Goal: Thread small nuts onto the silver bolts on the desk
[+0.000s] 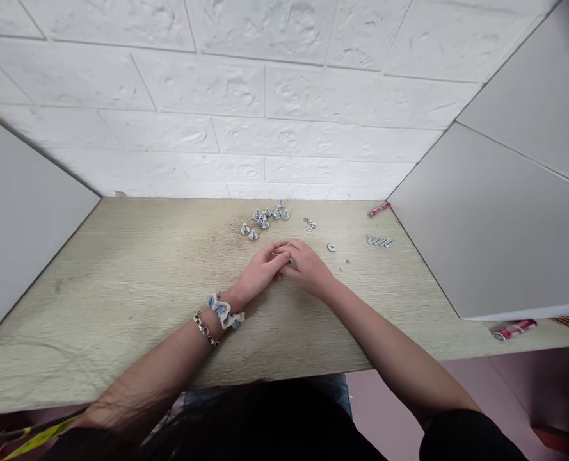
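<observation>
At the near edge of the table (121, 275), a chain bracelet (202, 328) and a blue-and-white scrunchie (223, 312) circled the left wrist. At far right, 1 red cylinder (514, 330) lay beside the right panel (509, 224). Beyond the wrist, the left hand (264, 264) and right hand (308, 264) met above the tabletop, fingers curled inward around a small metal part (289, 262), mostly hidden between them; its exact shape could not be told. Just right of the hands lay 1 flat washer (331, 248), and farther right, a row of screws (380, 242). Beyond the hands, bolts with washers (264, 218) stood clustered, small nuts (310, 223) to their right. A second red cylinder (379, 210) lay near the white brick wall (236, 89).
</observation>
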The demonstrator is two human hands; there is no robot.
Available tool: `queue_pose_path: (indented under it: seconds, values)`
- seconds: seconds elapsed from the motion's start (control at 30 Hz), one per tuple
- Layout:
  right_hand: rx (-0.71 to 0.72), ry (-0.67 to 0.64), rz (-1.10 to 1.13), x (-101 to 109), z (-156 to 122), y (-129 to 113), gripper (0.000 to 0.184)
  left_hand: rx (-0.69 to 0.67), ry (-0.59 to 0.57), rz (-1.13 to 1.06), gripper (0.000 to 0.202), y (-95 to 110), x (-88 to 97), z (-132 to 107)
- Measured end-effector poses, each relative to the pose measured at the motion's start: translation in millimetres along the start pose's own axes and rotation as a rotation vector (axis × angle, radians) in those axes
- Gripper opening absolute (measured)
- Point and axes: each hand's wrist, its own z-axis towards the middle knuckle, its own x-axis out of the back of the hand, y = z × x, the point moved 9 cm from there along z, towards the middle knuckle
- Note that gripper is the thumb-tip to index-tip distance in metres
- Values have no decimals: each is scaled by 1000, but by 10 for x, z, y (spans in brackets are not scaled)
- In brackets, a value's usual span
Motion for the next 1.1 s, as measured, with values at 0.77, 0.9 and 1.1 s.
queue_pose_path:
  seconds: [0.77,0.9,1.1]
  values:
    - [-13,242,224,328,-61,-74,22,71,212,-307,38,-72,260,36]
    - [30,247,148,265,-34,-56,13,51,136,-223,37,-48,171,30]
    - [-22,216,119,205,-24,38,7,-5,26,-46,32,-15,85,46]
